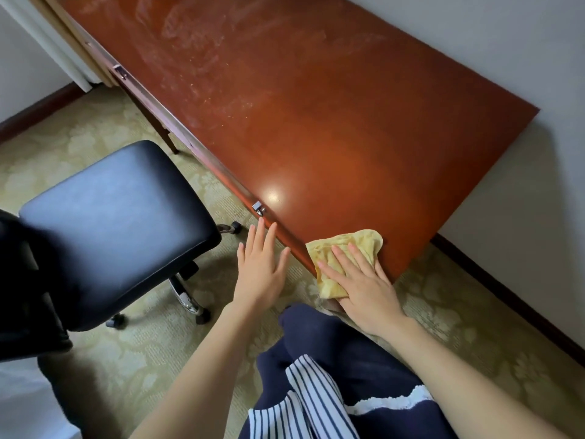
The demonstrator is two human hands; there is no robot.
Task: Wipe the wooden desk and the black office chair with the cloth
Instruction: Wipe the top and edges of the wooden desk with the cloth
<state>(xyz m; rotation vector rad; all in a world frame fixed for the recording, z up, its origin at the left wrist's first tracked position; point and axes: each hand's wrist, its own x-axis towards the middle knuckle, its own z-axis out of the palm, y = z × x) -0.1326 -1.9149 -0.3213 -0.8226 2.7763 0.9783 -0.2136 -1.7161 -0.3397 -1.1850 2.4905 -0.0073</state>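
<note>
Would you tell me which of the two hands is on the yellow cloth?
The right hand, pressed flat on the yellow cloth at the wooden desk's near corner; the left hand is spread open off the cloth and holds nothing.

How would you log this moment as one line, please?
step: desk wipe | right hand: presses cloth on desk corner | left hand: open, holds nothing | chair: untouched
</note>
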